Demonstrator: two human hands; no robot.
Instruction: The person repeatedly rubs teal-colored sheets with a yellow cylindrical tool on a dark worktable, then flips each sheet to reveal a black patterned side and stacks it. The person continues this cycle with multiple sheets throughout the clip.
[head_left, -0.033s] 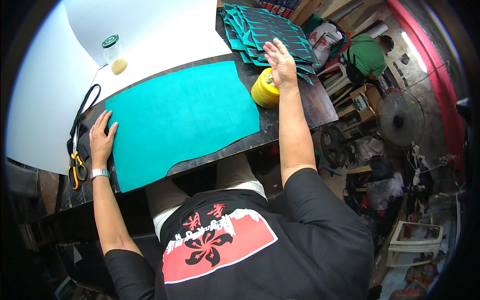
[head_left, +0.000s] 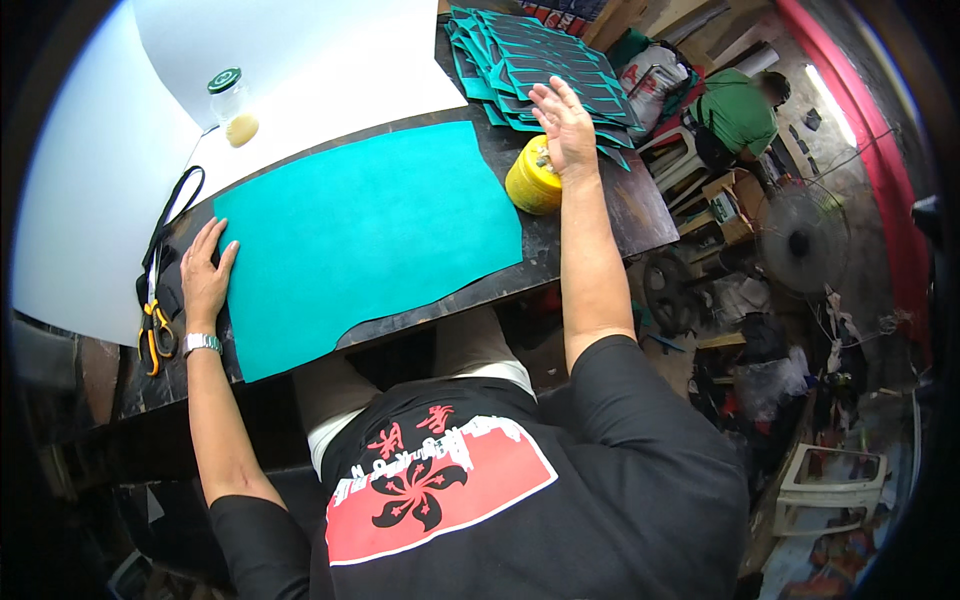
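A large teal sheet point(head_left: 370, 240), perhaps leather, lies flat on the dark worktable with one wavy near edge. My left hand point(head_left: 206, 275) rests at its left edge, fingers stretched out, thumb against the sheet. Over the right side of a yellow round container point(head_left: 532, 180) I have my right hand point(head_left: 568, 128) raised, palm turned left and fingers extended. Nothing shows in that palm; whether its heel touches the container I cannot tell. Left of my left hand are scissors point(head_left: 154, 330) with orange and black handles, beside a black strap point(head_left: 172, 215).
Behind the sheet a green-lidded jar point(head_left: 229, 95) stands on a white surface point(head_left: 330, 110). Teal-edged dark pieces point(head_left: 545, 65) are stacked at the far right. Beyond the table are a fan point(head_left: 800, 240), a white chair point(head_left: 672, 150) and a person in green point(head_left: 738, 112), bent over.
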